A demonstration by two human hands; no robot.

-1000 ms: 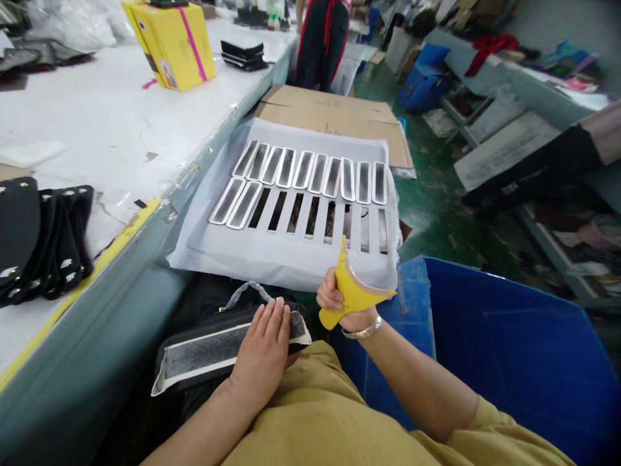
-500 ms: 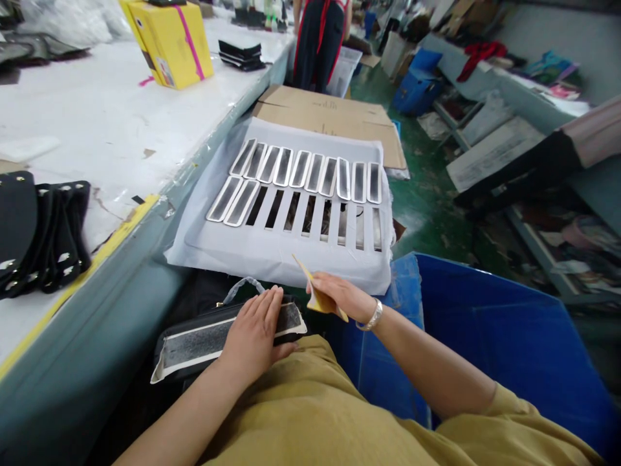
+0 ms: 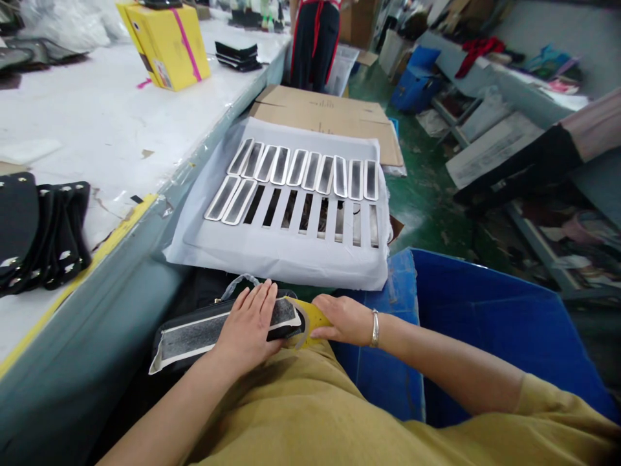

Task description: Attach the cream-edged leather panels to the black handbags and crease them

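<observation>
On my lap lies a black bag piece [image 3: 194, 353] with a long grey strip edged in white [image 3: 204, 331] on top. My left hand [image 3: 250, 323] lies flat on the strip's right part, fingers stretched out. My right hand [image 3: 342, 318] presses a yellow scraper [image 3: 308, 318] down against the right end of the strip. In front of me rests a white board with slots [image 3: 281, 249]; several more grey strips [image 3: 303, 169] fill its far row and two slots of the near row.
A blue plastic bin [image 3: 485, 323] stands to my right. The white worktable [image 3: 97, 129] on the left carries black leather pieces [image 3: 39, 233] and a yellow box [image 3: 167, 42]. Flat cardboard [image 3: 330, 116] lies beyond the board. A person stands at the far end [image 3: 315, 39].
My right hand has come down from in front of the white board with the yellow scraper and now presses it on the strip's right end. My left hand has stayed on the strip.
</observation>
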